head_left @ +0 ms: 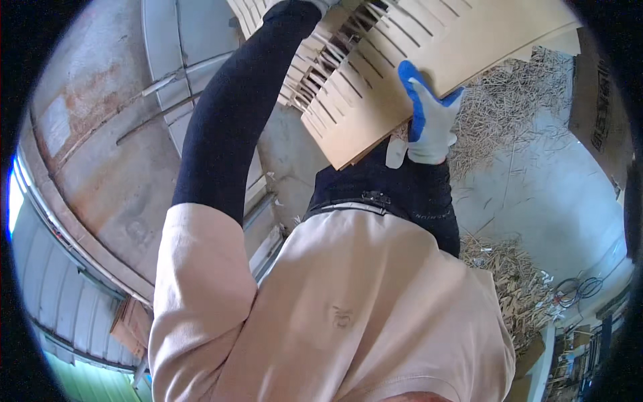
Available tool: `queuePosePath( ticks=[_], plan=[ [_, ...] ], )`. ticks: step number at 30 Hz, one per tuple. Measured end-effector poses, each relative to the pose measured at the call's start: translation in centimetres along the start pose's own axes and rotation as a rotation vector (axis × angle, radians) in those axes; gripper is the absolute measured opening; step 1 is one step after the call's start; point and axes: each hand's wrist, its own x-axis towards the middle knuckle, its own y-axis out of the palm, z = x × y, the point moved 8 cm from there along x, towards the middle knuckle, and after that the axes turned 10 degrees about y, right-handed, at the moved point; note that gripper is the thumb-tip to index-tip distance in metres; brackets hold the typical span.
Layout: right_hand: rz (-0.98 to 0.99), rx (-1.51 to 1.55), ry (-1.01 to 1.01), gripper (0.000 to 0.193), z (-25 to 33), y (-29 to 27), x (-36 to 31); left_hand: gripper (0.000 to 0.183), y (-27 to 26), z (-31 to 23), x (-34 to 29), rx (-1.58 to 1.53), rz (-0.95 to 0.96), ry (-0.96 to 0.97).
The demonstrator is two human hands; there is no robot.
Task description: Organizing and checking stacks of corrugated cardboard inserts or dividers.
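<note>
A stack of tan cardboard sheets [462,50] with rows of narrow slots along one side lies across the top of the head view, in front of my body. My right hand [432,124], in a white glove with blue coating, is at the stack's near edge. One blue finger stretches over the top sheet, while the rest of the hand wraps the edge. A pale, rounded piece [396,153] shows beside this hand; I cannot make out what it is. My left hand [321,3], in a pale glove, reaches the slotted side at the top edge, its fingers cut off from view.
Thin cardboard strips [516,94] litter the floor beyond the stack, and another heap of scraps [512,275] lies at my right. A large cardboard box [596,100] stands at the far right. Coiled dark cable [579,288] is nearby. A stained, pale flat surface [100,134] extends on the left.
</note>
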Motion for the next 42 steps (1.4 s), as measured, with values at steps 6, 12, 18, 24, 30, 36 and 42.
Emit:
queuePosePath(
  ticks=[6,12,18,24,30,36,42],
  plan=[
    [0.105,-0.063,-0.007,0.067,-2.4,-3.0,3.3,0.084,0.1,0.4,-0.5,-0.002,-0.091,0.117],
    [0.246,0.001,-0.081,0.07,-3.1,-4.5,4.5,0.075,-0.5,-0.4,-0.2,-0.132,-0.085,0.147],
    [-0.027,-0.168,-0.115,0.059,4.3,-4.1,-0.6,0.078,0.3,1.0,0.2,-0.045,-0.047,0.085],
    [-0.016,-0.213,0.029,0.051,11.1,-11.5,-3.3,0.072,0.2,-2.4,-1.5,-0.069,0.034,0.09],
    [0.04,-0.076,0.048,0.061,11.2,-11.0,-3.6,0.086,0.5,-1.7,0.5,-0.058,0.075,0.077],
    [-0.039,-0.086,-0.047,0.059,9.2,-10.5,-4.0,0.084,-1.3,-3.4,0.9,-0.059,0.084,0.063],
    [-0.091,0.09,-0.069,0.062,8.1,-9.3,-4.9,0.081,-2.2,-4.3,0.9,-0.073,0.096,0.029]
  ],
)
